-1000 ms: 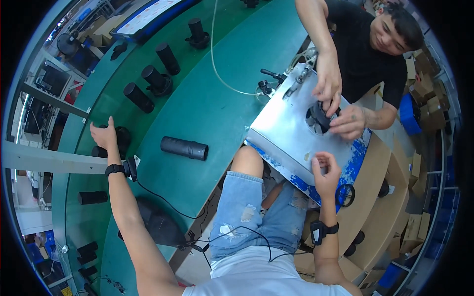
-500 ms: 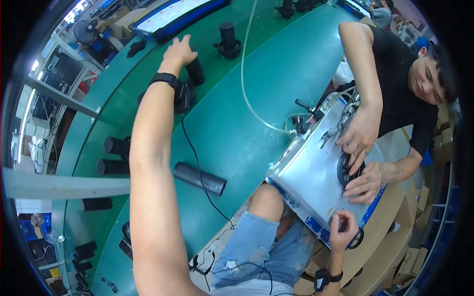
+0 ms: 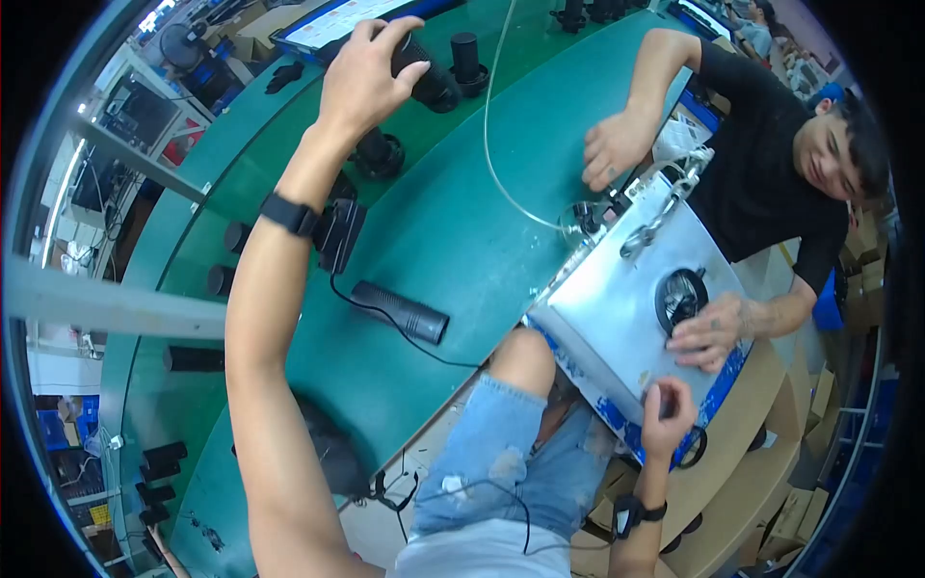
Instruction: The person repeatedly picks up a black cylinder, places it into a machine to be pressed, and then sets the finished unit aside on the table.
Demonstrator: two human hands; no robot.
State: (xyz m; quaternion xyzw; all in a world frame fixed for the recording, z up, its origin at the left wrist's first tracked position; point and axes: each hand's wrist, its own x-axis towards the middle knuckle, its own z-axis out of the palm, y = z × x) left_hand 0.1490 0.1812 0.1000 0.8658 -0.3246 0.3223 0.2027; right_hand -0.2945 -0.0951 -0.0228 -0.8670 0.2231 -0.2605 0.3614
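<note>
My left hand reaches over the green table, thumb and fingers apart, at the upper end of a black cylinder with a wider base. It looks open; the far fingers are partly hidden. My right hand is loosely curled by the front edge of a silver metal box, with nothing visible in it. On the box sits a round black part. A co-worker's hand touches its edge; their other hand is above the table beside the box's clamp.
A black tube lies on the green table, with a cable across it. Other black cylinders stand or lie on the darker green strip. A thin clear hose runs to the box. A grey bar crosses the left side.
My left hand has moved up and right with the black cylinder, and its fingers have spread. The co-worker's one hand has left the round part and swung toward the table. My right hand stays curled.
</note>
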